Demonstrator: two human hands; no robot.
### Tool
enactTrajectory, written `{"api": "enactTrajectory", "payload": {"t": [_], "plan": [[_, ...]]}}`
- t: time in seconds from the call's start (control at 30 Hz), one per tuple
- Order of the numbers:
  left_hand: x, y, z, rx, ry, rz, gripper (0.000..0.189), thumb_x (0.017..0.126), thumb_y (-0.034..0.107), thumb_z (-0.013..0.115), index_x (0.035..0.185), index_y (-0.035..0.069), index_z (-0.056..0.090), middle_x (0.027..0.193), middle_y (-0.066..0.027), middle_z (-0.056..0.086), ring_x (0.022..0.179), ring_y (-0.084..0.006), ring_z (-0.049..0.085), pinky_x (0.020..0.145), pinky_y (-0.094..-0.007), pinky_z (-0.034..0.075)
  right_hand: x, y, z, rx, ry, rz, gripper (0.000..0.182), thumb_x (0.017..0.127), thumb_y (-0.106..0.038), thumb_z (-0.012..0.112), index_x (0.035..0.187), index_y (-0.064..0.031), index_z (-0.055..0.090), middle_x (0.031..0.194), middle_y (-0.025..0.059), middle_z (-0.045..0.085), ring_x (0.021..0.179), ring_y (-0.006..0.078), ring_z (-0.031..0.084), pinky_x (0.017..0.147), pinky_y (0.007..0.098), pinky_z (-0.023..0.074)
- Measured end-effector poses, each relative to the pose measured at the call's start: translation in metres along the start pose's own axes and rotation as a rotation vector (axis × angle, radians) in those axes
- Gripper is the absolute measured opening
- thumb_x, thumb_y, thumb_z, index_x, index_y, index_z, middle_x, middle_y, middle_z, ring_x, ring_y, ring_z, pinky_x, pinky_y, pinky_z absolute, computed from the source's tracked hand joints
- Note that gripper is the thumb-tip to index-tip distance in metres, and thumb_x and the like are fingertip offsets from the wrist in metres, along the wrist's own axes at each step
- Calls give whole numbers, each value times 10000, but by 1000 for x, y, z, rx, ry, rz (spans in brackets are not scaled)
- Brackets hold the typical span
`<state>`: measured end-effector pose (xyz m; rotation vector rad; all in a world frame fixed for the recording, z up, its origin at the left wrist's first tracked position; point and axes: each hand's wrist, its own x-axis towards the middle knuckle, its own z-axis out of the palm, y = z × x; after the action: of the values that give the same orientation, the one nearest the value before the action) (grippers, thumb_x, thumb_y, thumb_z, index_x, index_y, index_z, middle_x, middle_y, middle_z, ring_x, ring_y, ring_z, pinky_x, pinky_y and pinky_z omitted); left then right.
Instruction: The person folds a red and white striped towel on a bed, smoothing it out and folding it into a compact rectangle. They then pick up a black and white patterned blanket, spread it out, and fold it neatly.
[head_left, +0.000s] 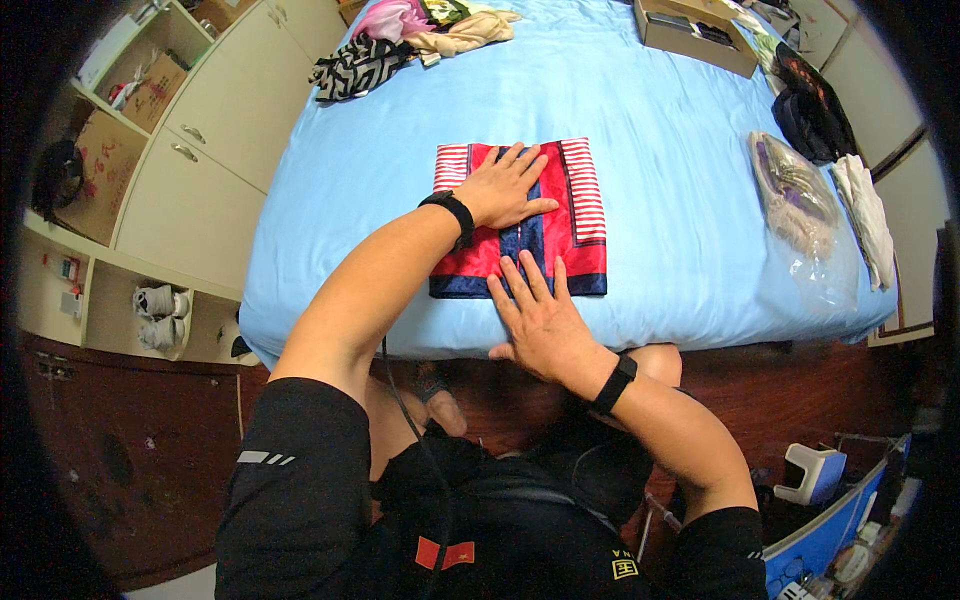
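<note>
A folded scarf (559, 262) in red, navy and red-white stripes lies flat on the light blue bedsheet (360, 187), near the bed's front edge. Its shape is roughly square, with a navy band along the near side. My left hand (506, 186) rests palm down across its far middle part, fingers spread. Nearer to me, my right hand (544, 319) has its fingertips on the near edge of the scarf, over the navy centre strip. The palm of that hand is over the sheet at the bed's edge. Neither hand grips anything.
Crumpled scarves (457, 34), one black-and-white patterned (364, 69), lie at the far left. An open cardboard box (697, 41) sits far right. Along the right side are a clear plastic bag (799, 202) with fabric inside, a black item (802, 124) and white cloth (862, 217). Cabinets (217, 127) flank the left.
</note>
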<state>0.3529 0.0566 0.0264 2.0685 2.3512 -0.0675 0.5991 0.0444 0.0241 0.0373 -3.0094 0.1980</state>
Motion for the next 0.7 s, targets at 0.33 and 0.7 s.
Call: {"api": "enactTrajectory", "payload": {"t": [0.33,0.7], "plan": [[11,-1,14,-64,32,-77,956,1010,717,363,1611,-14,223,1682,-235,215,1570,-384,179,1268,-548,150,-1,1,-2,65,0,-4,1101,767,-719,693,1561,-23,381,1631,244,325,1525,455,244,1181,725,157],[12,29,-12,35,108,-74,972,995,730,376,1601,-19,249,1662,-266,240,1556,-418,206,1238,-620,171,-4,0,-1,30,6,10,1143,736,-732,715,1563,-19,377,1628,240,334,1524,440,256,1182,727,154]]}}
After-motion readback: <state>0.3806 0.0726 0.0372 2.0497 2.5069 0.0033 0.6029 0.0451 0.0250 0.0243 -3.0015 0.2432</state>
